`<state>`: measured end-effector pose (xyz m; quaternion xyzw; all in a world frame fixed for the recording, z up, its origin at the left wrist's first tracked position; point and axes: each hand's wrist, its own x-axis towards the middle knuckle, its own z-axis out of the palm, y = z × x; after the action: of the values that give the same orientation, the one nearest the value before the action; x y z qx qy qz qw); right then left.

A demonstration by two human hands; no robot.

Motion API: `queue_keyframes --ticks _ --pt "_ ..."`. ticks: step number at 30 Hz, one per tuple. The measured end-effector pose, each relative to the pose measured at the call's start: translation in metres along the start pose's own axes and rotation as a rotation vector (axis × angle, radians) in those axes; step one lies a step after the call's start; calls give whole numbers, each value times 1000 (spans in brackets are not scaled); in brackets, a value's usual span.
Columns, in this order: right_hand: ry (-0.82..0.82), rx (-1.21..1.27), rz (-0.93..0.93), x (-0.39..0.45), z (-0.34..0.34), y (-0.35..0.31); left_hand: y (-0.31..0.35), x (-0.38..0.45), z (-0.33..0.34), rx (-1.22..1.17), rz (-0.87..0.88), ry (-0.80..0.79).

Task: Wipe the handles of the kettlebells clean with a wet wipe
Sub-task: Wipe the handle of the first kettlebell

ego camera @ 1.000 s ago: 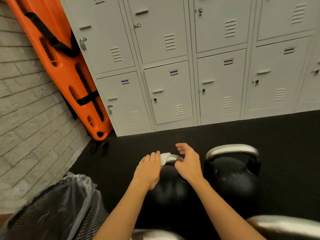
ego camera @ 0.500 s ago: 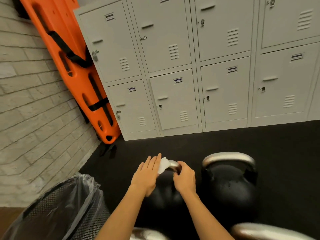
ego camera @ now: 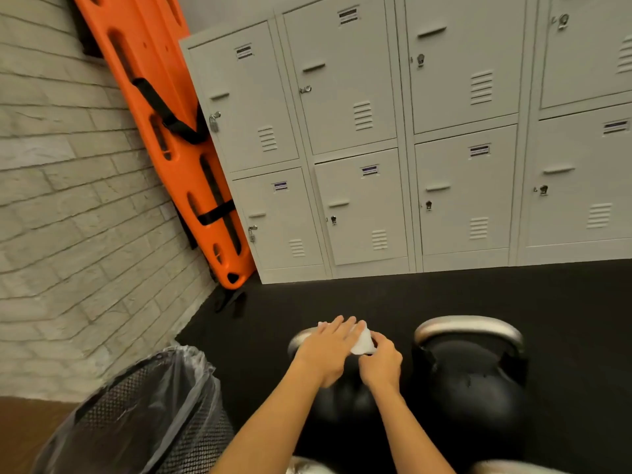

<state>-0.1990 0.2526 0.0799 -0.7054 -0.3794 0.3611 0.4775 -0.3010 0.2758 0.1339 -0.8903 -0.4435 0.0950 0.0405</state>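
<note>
In the head view, two black kettlebells stood side by side on the dark rubber floor, near the wearer and in front of a bank of grey lockers (ego camera: pixel 359 131). The left kettlebell (ego camera: pixel 342 401) was the one being worked on: both hands met over its steel handle (ego camera: pixel 298 338), which showed only at its left end, the rest covered by hands and wipe. The left hand (ego camera: pixel 325 350) lay flat across the handle, fingers straight and together, pressing the white wet wipe (ego camera: pixel 363 342) down, probably to keep it from sliding off the curved bar. The right hand (ego camera: pixel 379 362) had its fingertips curled, pinching the wipe's right edge, seemingly pulling or folding it round the bar so that it would cover the underside too. The right kettlebell (ego camera: pixel 475 381) sat apart, its handle (ego camera: pixel 468 328) bare and untouched; it appeared to wait its turn.

To the near left stood a mesh waste bin (ego camera: pixel 136 422) lined with a clear bag, close by, likely for dropping the used wipe. An orange spine board (ego camera: pixel 164 131) leaned in the far left corner between the brick wall (ego camera: pixel 68 200) and the lockers.
</note>
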Motion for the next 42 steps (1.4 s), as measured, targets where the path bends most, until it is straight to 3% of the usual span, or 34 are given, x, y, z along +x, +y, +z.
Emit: queue_keyframes --ticks 3,9,16,24,33,39,42 --pt "-37 -44 -19 6 -4 4 1 9 4 9 55 -7" --pt "-83 -146 -2 18 -4 20 -21 9 14 -90 -78 55" --pt "-20 -103 -54 16 0 35 14 30 15 284 154 18" --pt "15 -46 -92 18 6 48 -13 30 17 70 77 53" --pt "154 35 -112 5 28 56 14 34 20 401 154 44" --pt "150 -71 -113 7 27 57 1 23 17 172 -54 95" --pt "156 -50 -71 9 28 55 4 26 15 170 -86 75"
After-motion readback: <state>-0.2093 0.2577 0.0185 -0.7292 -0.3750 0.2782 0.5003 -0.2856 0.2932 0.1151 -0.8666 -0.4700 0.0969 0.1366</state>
